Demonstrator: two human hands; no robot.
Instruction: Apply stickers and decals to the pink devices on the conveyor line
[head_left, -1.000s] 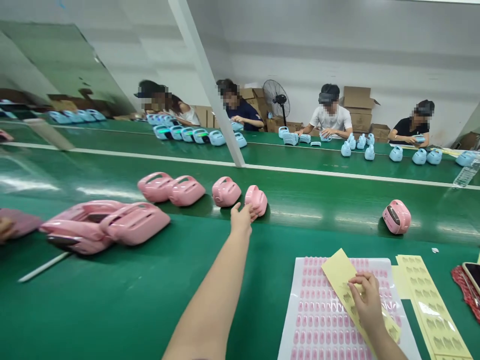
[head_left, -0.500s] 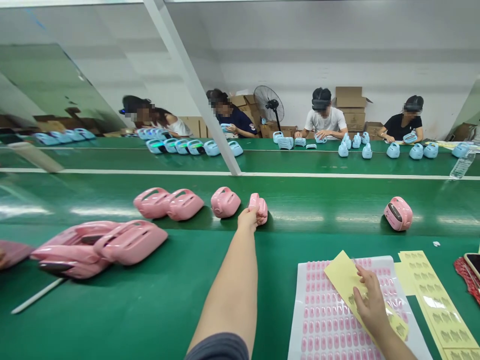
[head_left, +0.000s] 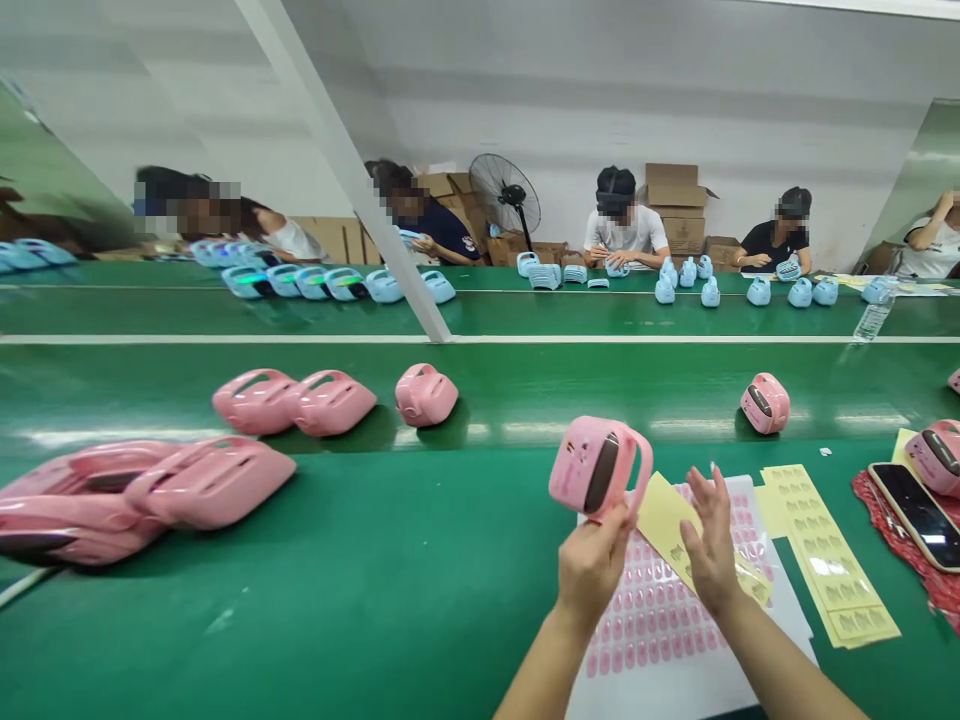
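My left hand (head_left: 591, 565) is closed around the handle of a pink plastic device (head_left: 576, 460), held up over the green worktop. The device is tilted, with its dark window and small printed marks showing. Beside it, my right hand (head_left: 711, 550) is raised with fingers spread; a tiny pale bit shows at one fingertip, too small to make out. Below that hand lies a yellow sticker sheet (head_left: 664, 508), partly covered by it. Under this is a white sheet (head_left: 652, 690) with rows of pink oval stickers.
More yellow sticker sheets (head_left: 825, 560) lie to the right, near a phone (head_left: 916, 510) on red material. Pink devices stand at left (head_left: 214, 485) and along the belt (head_left: 426, 395). A slanted white post (head_left: 352, 180) rises ahead. Co-workers sit across the line with blue devices.
My left hand has lifted the pink device off the belt and brought it back to the right, near my right hand. My right hand has risen from the yellow sheet. The view has swung right.
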